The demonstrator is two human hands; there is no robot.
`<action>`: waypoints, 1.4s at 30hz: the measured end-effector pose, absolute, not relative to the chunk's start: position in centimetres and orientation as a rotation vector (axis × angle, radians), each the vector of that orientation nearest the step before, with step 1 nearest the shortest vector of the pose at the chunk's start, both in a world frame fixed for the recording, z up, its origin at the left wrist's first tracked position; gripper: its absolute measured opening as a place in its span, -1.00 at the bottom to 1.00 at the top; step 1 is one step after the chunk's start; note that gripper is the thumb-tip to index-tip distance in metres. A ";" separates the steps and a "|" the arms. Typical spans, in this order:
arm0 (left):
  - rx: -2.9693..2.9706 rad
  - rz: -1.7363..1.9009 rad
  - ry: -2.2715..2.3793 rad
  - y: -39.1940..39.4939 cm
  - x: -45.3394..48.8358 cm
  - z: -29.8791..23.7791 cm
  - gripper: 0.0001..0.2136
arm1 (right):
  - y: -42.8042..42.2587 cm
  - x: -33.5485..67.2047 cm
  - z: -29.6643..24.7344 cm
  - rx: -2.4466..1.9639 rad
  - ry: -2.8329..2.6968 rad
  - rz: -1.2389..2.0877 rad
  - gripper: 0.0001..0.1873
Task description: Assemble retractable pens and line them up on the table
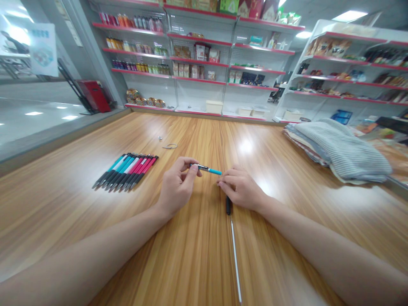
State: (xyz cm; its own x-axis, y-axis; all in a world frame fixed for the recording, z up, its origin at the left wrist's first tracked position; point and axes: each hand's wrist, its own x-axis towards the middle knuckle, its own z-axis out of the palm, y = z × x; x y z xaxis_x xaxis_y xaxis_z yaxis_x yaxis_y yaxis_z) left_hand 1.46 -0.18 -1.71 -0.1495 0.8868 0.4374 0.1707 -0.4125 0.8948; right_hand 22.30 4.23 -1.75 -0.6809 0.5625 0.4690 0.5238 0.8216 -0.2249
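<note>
Between the thumb and fingers of my left hand [178, 182] is a blue pen barrel [214, 171] with a dark, shiny section by the fingertips. Its blue end points right, close to the fingers of my right hand [242, 187]. That hand is closed, with fingertips curled low over the table; what they hold, if anything, is hidden. A black pen grip [228, 205] lies below the right hand, its far end covered. In line with it, a thin white pen refill [236, 259] stretches toward me.
On the left lies a row of several blue, white and red pens [127, 170]. Behind are a small wire loop [170, 146] and a small metal piece [160, 138]. Folded striped cloth [344, 146] is stacked at the right. Stocked shelves [200, 80] stand beyond the wooden table [191, 255].
</note>
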 end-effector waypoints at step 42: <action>1.549 1.604 1.215 -0.2 1.4 -1.8 -0.80 | 4.8 22.5 -2.4 -0.951 -2.349 0.083 -0.87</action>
